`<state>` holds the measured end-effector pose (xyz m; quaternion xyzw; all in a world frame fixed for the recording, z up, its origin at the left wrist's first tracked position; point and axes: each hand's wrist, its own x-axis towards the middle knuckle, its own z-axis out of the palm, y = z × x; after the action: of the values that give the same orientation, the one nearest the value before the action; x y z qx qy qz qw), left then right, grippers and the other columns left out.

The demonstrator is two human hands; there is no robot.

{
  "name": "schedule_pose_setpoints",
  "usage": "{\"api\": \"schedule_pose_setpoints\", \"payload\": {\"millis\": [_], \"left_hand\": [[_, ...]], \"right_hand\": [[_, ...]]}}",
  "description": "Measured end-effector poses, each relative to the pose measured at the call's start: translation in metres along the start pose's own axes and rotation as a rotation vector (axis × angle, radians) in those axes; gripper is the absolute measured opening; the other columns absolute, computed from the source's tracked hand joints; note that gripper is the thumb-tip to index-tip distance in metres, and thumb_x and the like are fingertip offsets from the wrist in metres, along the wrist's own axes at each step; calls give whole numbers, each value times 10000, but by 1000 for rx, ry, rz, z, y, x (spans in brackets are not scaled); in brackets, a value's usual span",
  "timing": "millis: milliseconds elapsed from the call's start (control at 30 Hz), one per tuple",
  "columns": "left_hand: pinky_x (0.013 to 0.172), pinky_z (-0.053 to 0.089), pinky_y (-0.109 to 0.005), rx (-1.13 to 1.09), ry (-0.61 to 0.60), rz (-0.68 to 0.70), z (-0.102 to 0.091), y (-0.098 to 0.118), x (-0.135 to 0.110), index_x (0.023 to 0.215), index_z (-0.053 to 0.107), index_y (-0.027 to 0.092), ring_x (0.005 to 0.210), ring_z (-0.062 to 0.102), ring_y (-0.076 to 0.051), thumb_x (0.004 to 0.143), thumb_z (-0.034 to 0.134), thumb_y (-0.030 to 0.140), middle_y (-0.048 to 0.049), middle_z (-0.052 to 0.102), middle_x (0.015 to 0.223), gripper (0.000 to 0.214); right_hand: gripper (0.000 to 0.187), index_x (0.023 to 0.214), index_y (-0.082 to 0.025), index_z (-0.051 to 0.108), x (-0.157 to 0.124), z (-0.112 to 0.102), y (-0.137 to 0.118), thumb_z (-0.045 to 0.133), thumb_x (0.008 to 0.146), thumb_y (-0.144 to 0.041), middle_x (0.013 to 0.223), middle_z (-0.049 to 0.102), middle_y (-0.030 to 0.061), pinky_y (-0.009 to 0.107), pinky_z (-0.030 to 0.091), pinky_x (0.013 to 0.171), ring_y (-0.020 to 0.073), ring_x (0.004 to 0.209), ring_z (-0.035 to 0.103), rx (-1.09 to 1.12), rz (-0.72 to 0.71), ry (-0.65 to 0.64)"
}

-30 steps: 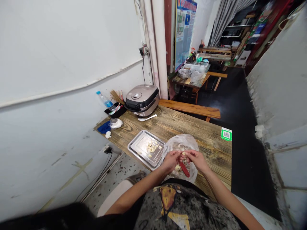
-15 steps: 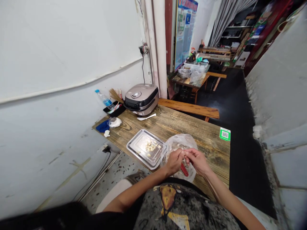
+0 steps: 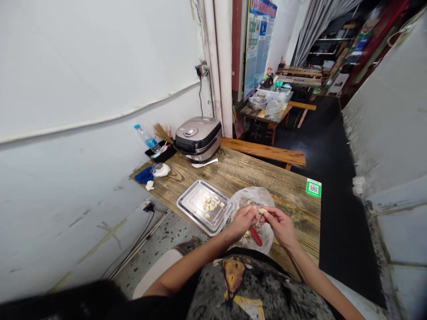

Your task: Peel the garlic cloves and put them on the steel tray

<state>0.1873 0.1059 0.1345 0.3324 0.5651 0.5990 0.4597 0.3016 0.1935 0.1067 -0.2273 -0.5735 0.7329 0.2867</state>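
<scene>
A pale garlic clove is pinched between the thumb and fingers of my right hand. Close beside it on the left, my left hand has its fingers pressed together; what they hold, if anything, is hidden. Both hands are over a clear plastic bag with garlic and bits of skin inside. A red handle lies in the bag below my hands; the rest of that tool is not visible. Left of the bag, a metal tray bears several peeled garlic cloves.
On the wooden table stand a rice cooker and a white plastic knife-like utensil. A water bottle, a blue cloth and a white bundle in plastic sit by the wall. A green code card marks the right corner.
My hands have drawn slightly apart, and the garlic clove now shows in my right fingers. The red handle looks more exposed below them. Tray and bag stay put.
</scene>
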Motion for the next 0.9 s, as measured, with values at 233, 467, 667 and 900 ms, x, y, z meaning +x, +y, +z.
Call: {"api": "schedule_pose_setpoints", "payload": {"millis": [233, 467, 667, 900], "left_hand": [[546, 329, -221, 261, 35, 70, 0, 8, -6, 681, 492, 143, 530, 400, -90, 849, 363, 494, 18, 445, 560, 411], [561, 324, -211, 521, 34, 159, 1, 13, -7, 717, 527, 140, 591, 443, -95, 844, 424, 363, 9, 516, 638, 276], [580, 350, -214, 498, 11, 133, 0, 12, -7, 744, 553, 141, 626, 487, -108, 848, 413, 332, -10, 570, 684, 259], [650, 415, -225, 301, -11, 124, -1, 7, -8, 884, 573, 121, 713, 552, -130, 805, 509, 400, -58, 618, 804, 296]], "right_hand": [[281, 896, -206, 666, -2, -3, -1, 711, 669, -366, 888, 660, 64, 334, 505, 738, 183, 765, 605, -71, -38, 80], [156, 861, -220, 695, -4, -4, -7, 674, 719, -279, 885, 639, 61, 330, 484, 765, 183, 823, 583, -215, -214, 24], [168, 851, -223, 701, -6, -4, -12, 685, 702, -299, 846, 618, 64, 304, 502, 663, 187, 786, 580, -203, -202, 19], [207, 877, -218, 680, -6, -8, -7, 685, 701, -327, 823, 629, 57, 286, 491, 607, 157, 662, 577, -243, -164, 42]]}}
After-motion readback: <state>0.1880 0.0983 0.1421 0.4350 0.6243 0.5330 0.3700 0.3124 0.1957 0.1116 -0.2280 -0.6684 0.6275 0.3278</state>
